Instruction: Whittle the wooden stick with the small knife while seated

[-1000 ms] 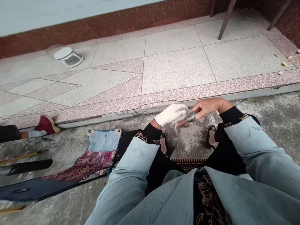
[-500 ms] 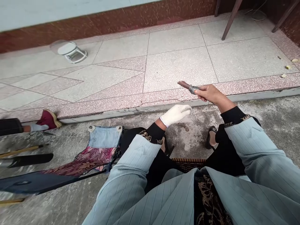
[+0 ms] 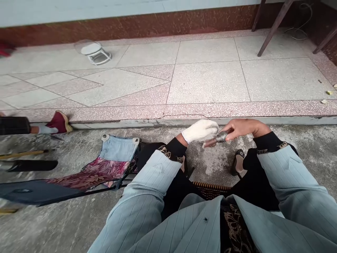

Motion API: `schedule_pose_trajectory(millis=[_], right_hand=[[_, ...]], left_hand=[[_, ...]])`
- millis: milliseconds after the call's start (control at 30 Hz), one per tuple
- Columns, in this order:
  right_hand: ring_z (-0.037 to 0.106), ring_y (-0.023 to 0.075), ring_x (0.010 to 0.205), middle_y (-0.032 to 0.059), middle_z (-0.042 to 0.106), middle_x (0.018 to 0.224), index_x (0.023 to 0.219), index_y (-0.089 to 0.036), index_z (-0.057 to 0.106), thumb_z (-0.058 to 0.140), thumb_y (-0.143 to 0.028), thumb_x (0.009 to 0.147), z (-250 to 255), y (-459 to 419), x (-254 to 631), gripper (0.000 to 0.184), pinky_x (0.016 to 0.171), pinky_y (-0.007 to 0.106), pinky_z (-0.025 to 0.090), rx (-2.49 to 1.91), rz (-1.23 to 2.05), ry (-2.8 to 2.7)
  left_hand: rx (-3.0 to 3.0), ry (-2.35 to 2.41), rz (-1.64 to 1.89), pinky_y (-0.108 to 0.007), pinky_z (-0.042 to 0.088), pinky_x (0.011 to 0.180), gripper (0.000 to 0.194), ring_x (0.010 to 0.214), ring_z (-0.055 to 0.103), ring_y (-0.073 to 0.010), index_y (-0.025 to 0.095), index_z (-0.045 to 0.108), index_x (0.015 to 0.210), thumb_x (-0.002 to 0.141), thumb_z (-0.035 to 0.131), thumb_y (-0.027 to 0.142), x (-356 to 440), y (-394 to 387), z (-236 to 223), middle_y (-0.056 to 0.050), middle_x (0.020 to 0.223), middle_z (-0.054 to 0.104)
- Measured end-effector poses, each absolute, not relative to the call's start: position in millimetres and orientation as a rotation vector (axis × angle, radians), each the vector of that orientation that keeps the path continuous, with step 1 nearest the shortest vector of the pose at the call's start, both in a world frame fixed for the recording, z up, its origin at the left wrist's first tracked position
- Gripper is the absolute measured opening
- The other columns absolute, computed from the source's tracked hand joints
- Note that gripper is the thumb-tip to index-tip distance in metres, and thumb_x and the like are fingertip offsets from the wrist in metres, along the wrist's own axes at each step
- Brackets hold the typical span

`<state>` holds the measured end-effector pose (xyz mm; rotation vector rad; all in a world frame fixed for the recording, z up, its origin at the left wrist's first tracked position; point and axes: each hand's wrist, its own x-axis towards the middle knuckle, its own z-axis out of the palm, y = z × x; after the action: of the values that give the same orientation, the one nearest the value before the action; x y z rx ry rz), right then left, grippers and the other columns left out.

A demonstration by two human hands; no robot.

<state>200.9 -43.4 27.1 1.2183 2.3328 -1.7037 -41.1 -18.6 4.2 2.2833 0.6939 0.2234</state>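
My left hand (image 3: pixel 200 130) wears a white glove and is closed at the tip of a short brown stick (image 3: pixel 212 142) wound with grey wire. My bare right hand (image 3: pixel 240 127) pinches the wire-wound end of that stick from the right. Both hands meet low in front of my knees, above the rough concrete ground. My light blue striped sleeves and black cuffs fill the lower part of the view.
A folding stool with denim and floral fabric (image 3: pixel 102 168) lies at the left. Another person's leg and red shoe (image 3: pixel 56 123) rest by the tiled step. A white stand (image 3: pixel 94 52) sits on the tiles; wooden legs (image 3: pixel 273 30) rise at the far right.
My right hand, which had lifted the stick up and away, has come back down to the gloved left hand. The two hands now meet on the stick again.
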Motion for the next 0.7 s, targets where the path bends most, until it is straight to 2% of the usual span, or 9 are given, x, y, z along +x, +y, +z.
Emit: schedule_pose_trajectory(millis=[100, 200, 267, 333, 400, 433, 500, 567, 700], right_hand=[[0.053, 0.0101, 0.058, -0.0001, 0.065, 0.071, 0.105, -0.019, 0.074, 0.072, -0.048, 0.074, 28.6, -43.6, 210.3, 0.043, 0.056, 0.024, 0.04, 1.489, -2.056, 2.415], [0.045, 0.0086, 0.05, 0.0, 0.057, 0.062, 0.09, -0.014, 0.071, 0.065, -0.053, 0.079, 21.9, -40.6, 209.9, 0.041, 0.051, 0.023, 0.035, 1.995, -2.252, 2.392], [0.046, 0.0103, 0.051, 0.0018, 0.057, 0.061, 0.084, -0.014, 0.07, 0.062, -0.056, 0.08, 15.3, -36.8, 205.3, 0.044, 0.05, 0.025, 0.035, 2.325, -1.986, 2.33], [0.052, 0.0145, 0.057, 0.005, 0.062, 0.066, 0.088, -0.014, 0.071, 0.064, -0.057, 0.078, 9.4, -32.6, 200.0, 0.045, 0.053, 0.027, 0.037, 2.473, -1.424, 2.27], [0.059, 0.0205, 0.068, 0.009, 0.068, 0.077, 0.095, -0.017, 0.074, 0.065, -0.058, 0.075, 5.4, -29.8, 195.6, 0.046, 0.059, 0.03, 0.039, 2.375, -0.925, 2.226], [0.06, 0.023, 0.074, 0.0106, 0.07, 0.084, 0.097, -0.018, 0.074, 0.065, -0.058, 0.075, 4.0, -29.3, 193.8, 0.047, 0.061, 0.031, 0.04, 2.276, -0.777, 2.215], [0.062, 0.025, 0.079, 0.012, 0.072, 0.09, 0.097, -0.019, 0.076, 0.066, -0.057, 0.075, 2.5, -30.4, 191.2, 0.045, 0.065, 0.032, 0.041, 2.026, -0.698, 2.22], [0.061, 0.0226, 0.074, 0.0098, 0.072, 0.083, 0.092, -0.019, 0.077, 0.069, -0.056, 0.073, 2.8, -33.2, 190.1, 0.043, 0.064, 0.032, 0.041, 1.745, -0.891, 2.238], [0.056, 0.0151, 0.062, 0.0011, 0.069, 0.071, 0.092, -0.023, 0.078, 0.075, -0.057, 0.066, 11.3, -38.8, 193.8, 0.043, 0.06, 0.028, 0.041, 1.293, -1.493, 2.159]], left_hand=[[2.047, 0.796, 0.327, -0.022, 0.042, 0.065, 0.03, 0.069, 0.056, -0.0113, 0.016, 0.066, 0.102, 0.094, 0.043, 0.034, -40.9, -18.3, 2.9, -0.003, 0.089, 0.067], [1.978, 0.763, 0.28, -0.021, 0.041, 0.063, 0.03, 0.066, 0.054, -0.0104, 0.016, 0.064, 0.096, 0.095, 0.04, 0.034, -35.9, -21.6, -2.9, -0.001, 0.085, 0.065], [2.099, 0.733, 0.211, -0.022, 0.04, 0.064, 0.027, 0.068, 0.055, -0.0113, 0.017, 0.064, 0.093, 0.093, 0.043, 0.033, -31.6, -24.7, -7.6, 0.0, 0.083, 0.064], [2.262, 0.719, 0.139, -0.023, 0.037, 0.063, 0.025, 0.068, 0.054, -0.0126, 0.018, 0.064, 0.091, 0.093, 0.044, 0.032, -28.8, -27.0, -11.6, 0.0, 0.079, 0.063], [2.384, 0.69, 0.074, -0.025, 0.034, 0.061, 0.025, 0.067, 0.053, -0.0136, 0.019, 0.065, 0.089, 0.093, 0.044, 0.033, -28.4, -27.8, -13.9, -0.001, 0.076, 0.062], [2.422, 0.677, 0.042, -0.025, 0.033, 0.06, 0.026, 0.066, 0.053, -0.0139, 0.019, 0.065, 0.087, 0.093, 0.044, 0.034, -29.1, -27.8, -14.2, -0.001, 0.075, 0.062], [2.47, 0.683, -0.019, -0.026, 0.031, 0.058, 0.026, 0.064, 0.052, -0.014, 0.02, 0.065, 0.085, 0.093, 0.044, 0.035, -31.4, -27.5, -12.6, -0.001, 0.075, 0.062], [2.484, 0.726, -0.048, -0.026, 0.03, 0.057, 0.025, 0.064, 0.052, -0.0141, 0.02, 0.065, 0.084, 0.092, 0.046, 0.034, -34.3, -27.1, -9.1, -0.001, 0.074, 0.063], [2.367, 0.684, 0.051, -0.024, 0.035, 0.064, 0.025, 0.07, 0.056, -0.0137, 0.019, 0.067, 0.089, 0.092, 0.046, 0.033, -39.1, -25.0, -2.7, -0.001, 0.08, 0.066]])
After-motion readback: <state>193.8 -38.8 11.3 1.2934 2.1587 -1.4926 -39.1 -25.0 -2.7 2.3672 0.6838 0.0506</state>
